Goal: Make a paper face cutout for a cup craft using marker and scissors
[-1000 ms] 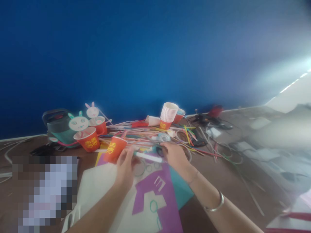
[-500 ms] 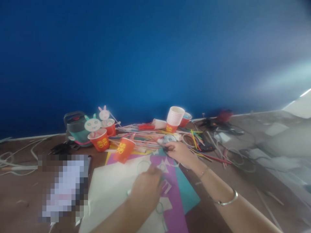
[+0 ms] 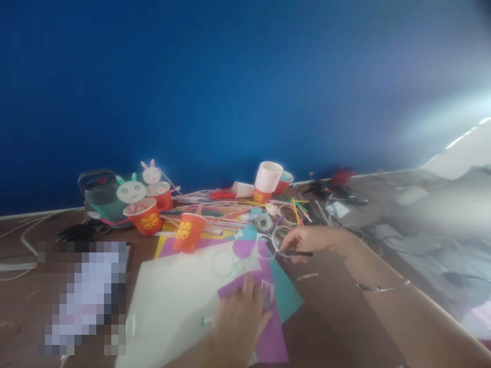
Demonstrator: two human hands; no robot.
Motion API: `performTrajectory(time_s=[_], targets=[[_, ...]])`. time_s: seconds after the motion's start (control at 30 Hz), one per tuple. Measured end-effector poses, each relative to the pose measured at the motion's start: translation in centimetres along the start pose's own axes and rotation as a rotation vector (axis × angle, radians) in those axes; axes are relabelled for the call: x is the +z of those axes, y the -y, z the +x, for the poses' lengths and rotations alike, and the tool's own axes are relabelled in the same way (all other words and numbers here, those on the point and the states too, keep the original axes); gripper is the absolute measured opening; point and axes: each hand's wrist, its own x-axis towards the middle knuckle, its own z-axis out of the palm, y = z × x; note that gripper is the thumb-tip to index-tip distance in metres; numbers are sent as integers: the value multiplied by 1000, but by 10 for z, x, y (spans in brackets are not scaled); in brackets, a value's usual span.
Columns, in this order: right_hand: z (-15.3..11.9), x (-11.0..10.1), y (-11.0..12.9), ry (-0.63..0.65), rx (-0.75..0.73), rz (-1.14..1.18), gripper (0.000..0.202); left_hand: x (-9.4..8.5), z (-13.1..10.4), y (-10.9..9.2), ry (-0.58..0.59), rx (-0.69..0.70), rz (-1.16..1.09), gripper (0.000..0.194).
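Observation:
My left hand [image 3: 240, 314] lies over the papers, fingers stretched out on a piece of purple paper [image 3: 233, 287]. Beneath is a white sheet [image 3: 164, 301] with several circles [image 3: 223, 263] drawn in green, and a green-tipped marker [image 3: 207, 321] shows beside that hand. Toward the right, my right hand [image 3: 297, 244] is closed on scissors [image 3: 294, 253], which show pale loop handles on the left and a dark slim part under the fingers. Behind the loops stands a tape roll [image 3: 263, 222]. Teal paper [image 3: 286, 294] sticks out on the right.
Several orange-red paper cups [image 3: 190, 230] stand at the back, two with rabbit faces [image 3: 131, 191] on sticks. A stack of cups [image 3: 268, 176], many straws [image 3: 218, 209] and a teal-grey container [image 3: 105, 199] are near the blue wall. A blurred-out rectangle [image 3: 90, 296] lies left.
My right hand has moved right and nearer from the tape roll, with scissors now in it. My left hand lies flatter, a purple piece now under it. The view has shifted slightly.

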Motion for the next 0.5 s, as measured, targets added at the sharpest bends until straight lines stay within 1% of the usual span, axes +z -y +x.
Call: performTrajectory(time_s=[0.1, 0.2, 0.3, 0.4, 0.5], targets=[[-5, -6, 0, -2, 100, -105, 29, 7, 3, 6, -83, 18, 41, 27], [-5, -10, -3, -13, 139, -143, 31, 12, 7, 15, -132, 38, 77, 36], [-3, -15, -10, -22, 147, -130, 35, 10, 10, 22, -156, -38, 91, 41], [1, -17, -18, 5, 149, -124, 37, 3, 13, 24, -149, -128, 74, 39], [5, -12, -19, 36, 126, -110, 37, 0, 16, 26, -138, -157, -4, 34]])
